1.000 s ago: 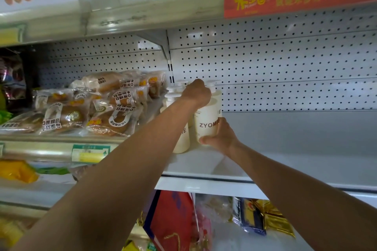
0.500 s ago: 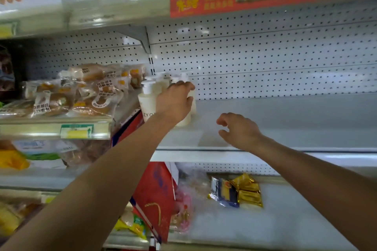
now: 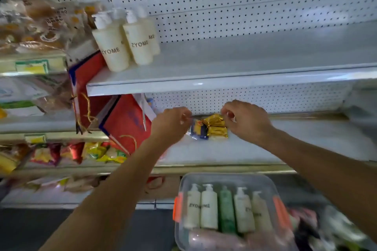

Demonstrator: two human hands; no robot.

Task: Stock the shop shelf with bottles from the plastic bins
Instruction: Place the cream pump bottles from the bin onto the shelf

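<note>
Head view: "ZYOME" on shelved bottles (image 3: 126, 45).

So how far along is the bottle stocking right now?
Done: cream ZYOME bottles stand on the shelf. In hand: nothing; left hand and right hand are empty. Left: more bottles in the plastic bin.

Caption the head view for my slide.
Cream bottles stocked on the shelf; both hands lowered above the plastic bin.
</note>
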